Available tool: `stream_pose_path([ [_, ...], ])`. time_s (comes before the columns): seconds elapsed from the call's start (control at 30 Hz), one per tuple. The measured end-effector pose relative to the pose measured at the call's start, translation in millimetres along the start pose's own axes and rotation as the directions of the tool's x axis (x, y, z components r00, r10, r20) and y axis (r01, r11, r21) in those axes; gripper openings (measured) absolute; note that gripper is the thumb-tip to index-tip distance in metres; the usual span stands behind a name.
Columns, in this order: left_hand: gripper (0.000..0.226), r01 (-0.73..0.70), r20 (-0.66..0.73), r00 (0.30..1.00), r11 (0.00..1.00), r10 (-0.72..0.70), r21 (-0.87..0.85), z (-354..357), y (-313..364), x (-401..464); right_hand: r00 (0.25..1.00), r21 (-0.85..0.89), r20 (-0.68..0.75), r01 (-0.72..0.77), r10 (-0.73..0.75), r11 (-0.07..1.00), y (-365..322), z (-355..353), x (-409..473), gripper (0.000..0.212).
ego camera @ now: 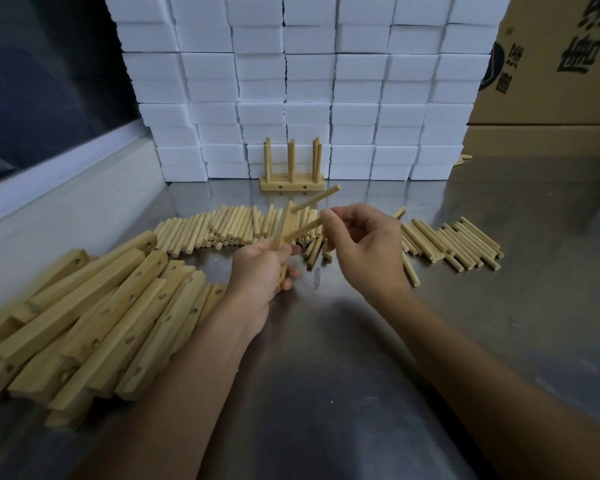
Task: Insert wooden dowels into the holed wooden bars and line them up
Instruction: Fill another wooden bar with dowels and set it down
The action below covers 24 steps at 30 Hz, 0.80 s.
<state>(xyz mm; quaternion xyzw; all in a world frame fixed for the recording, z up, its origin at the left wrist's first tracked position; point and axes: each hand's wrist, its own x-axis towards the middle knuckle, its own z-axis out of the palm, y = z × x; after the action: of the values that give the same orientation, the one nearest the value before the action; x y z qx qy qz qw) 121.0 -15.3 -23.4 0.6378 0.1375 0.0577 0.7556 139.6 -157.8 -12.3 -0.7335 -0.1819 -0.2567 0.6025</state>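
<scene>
Left hand point(262, 268) grips a holed wooden bar point(286, 225) upright above the metal table point(326, 375); one dowel point(315, 199) already sticks out of it. Right hand point(361, 244) pinches a second dowel point(303, 230) with its tip at the bar's middle hole. If this dowel enters tilted, it may jam, or the bar may twist in the grip. Finished bars point(291, 183) stand against the white boxes point(309, 81).
</scene>
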Motion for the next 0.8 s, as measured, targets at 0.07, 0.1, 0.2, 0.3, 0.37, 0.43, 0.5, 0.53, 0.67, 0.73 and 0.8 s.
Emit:
stream_pose_path([
  [0.07,0.016,-0.001,0.0,1.0,1.0,0.001,-0.003,0.2,0.4,0.1,0.998,-0.069,0.034,0.052,-0.049,0.996,-0.6,-3.4,1.9,0.01],
  [0.1,0.018,0.001,0.002,1.0,1.0,-0.001,-0.003,0.4,0.5,0.2,0.996,-0.109,0.051,0.083,-0.078,0.991,-0.4,-5.5,3.4,0.01],
  [0.2,0.024,0.007,0.006,1.0,1.0,-0.007,0.017,0.3,-0.1,0.9,0.973,-0.22,0.118,0.221,-0.199,0.95,-0.5,-10.0,6.7,0.011],
  [0.3,0.028,0.009,0.008,1.0,1.0,-0.009,0.013,0.5,0.2,1.0,0.957,-0.238,0.126,0.283,-0.259,0.929,-1.9,-10.1,7.1,0.01],
  [0.37,0.028,0.011,0.007,1.0,1.0,-0.011,0.004,0.9,0.7,0.7,0.971,-0.214,0.091,0.237,-0.222,0.948,-2.0,-9.7,5.7,0.01],
  [0.43,0.026,0.011,0.009,1.0,1.0,-0.012,0.008,1.3,0.9,0.1,0.981,-0.196,0.065,0.194,-0.184,0.961,-1.4,-8.8,4.0,0.012],
  [0.5,0.025,0.01,0.009,1.0,1.0,-0.011,0.013,1.1,1.0,-0.1,0.987,-0.184,0.042,0.16,-0.155,0.97,-1.5,-7.4,2.8,0.015],
  [0.53,0.024,0.011,0.01,1.0,1.0,-0.011,0.013,1.0,0.8,-0.1,0.989,-0.182,0.033,0.145,-0.141,0.972,-2.0,-6.7,2.6,0.016],
  [0.67,0.017,0.01,0.009,1.0,1.0,-0.01,-0.01,0.4,1.0,-0.4,0.995,-0.158,0.038,0.097,-0.093,0.983,-6.0,-4.4,2.4,0.014],
  [0.73,0.017,0.004,0.011,1.0,1.0,-0.004,-0.023,-0.2,1.0,-0.4,0.996,-0.13,0.056,0.073,-0.066,0.989,-8.9,-3.9,3.1,0.012],
  [0.8,0.02,0.015,0.029,1.0,0.997,-0.013,-0.071,-0.8,2.2,-0.4,0.997,-0.107,0.059,0.058,-0.052,0.993,-12.3,-4.0,4.8,0.011],
])
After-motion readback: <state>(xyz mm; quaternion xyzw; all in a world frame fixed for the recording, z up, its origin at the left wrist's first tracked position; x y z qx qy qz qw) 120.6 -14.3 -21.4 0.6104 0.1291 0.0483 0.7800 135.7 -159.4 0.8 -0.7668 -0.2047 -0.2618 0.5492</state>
